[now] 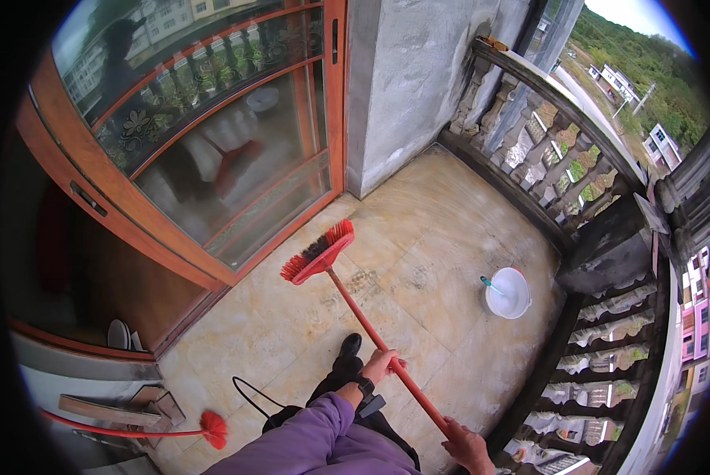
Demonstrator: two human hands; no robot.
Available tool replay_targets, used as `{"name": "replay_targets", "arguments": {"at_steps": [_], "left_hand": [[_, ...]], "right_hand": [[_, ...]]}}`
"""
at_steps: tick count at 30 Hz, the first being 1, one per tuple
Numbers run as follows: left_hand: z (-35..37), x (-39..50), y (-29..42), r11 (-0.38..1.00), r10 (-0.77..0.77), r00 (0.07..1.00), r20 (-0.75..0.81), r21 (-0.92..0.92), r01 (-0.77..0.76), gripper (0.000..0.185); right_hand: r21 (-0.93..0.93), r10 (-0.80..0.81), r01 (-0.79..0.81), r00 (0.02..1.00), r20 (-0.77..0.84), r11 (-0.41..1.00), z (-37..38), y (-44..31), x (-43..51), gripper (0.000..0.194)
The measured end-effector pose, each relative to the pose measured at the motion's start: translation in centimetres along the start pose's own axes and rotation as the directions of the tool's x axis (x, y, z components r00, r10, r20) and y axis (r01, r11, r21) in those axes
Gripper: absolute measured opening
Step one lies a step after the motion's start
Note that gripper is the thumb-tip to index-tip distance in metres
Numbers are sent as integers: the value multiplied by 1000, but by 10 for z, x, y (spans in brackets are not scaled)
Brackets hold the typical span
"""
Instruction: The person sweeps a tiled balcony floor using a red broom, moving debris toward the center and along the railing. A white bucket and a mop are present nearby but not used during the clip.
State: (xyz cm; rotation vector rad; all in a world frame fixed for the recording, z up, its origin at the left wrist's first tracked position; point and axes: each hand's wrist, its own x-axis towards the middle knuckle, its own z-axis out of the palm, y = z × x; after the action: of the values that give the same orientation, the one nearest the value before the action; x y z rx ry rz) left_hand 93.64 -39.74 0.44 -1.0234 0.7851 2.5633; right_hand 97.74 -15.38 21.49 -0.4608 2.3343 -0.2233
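A push broom with a red handle and a red plastic head runs diagonally before me. Its head carries red bristles with a dark band in the middle, and these face the sliding door; whether they touch the floor I cannot tell. My left hand is wrapped around the middle of the handle, a dark band and device on its wrist. Lower down, my right hand grips the handle near its end, partly cut by the picture's bottom edge.
A white bucket containing a green-handled item stands on the tiled floor. Stone balusters border the balcony. At left are a glass sliding door, a red round-headed brush and wood pieces.
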Motion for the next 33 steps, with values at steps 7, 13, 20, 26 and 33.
{"name": "replay_targets", "arguments": {"at_steps": [7, 13, 20, 26, 33], "left_hand": [[-31, 74, 70, 948, 126, 976, -175, -267, -170, 14], [-18, 144, 142, 872, 184, 949, -256, -402, -278, 12], [-4, 222, 252, 846, 197, 918, -344, -413, -336, 13], [10, 262, 342, 842, 278, 924, -262, -396, -365, 15], [29, 287, 360, 640, 666, 722, -189, 643, -422, 71]], "right_hand": [[-246, -242, 178, 935, -261, 953, -158, -31, 6, 33], [342, -615, 693, 721, -319, 635, -256, -97, 160, 12], [707, -586, 699, 619, -522, 108, -287, -174, 305, 28], [685, -567, 719, 615, -547, 119, -322, -195, 383, 14], [684, -532, 680, 695, -484, 265, -314, -188, 471, 18]]}}
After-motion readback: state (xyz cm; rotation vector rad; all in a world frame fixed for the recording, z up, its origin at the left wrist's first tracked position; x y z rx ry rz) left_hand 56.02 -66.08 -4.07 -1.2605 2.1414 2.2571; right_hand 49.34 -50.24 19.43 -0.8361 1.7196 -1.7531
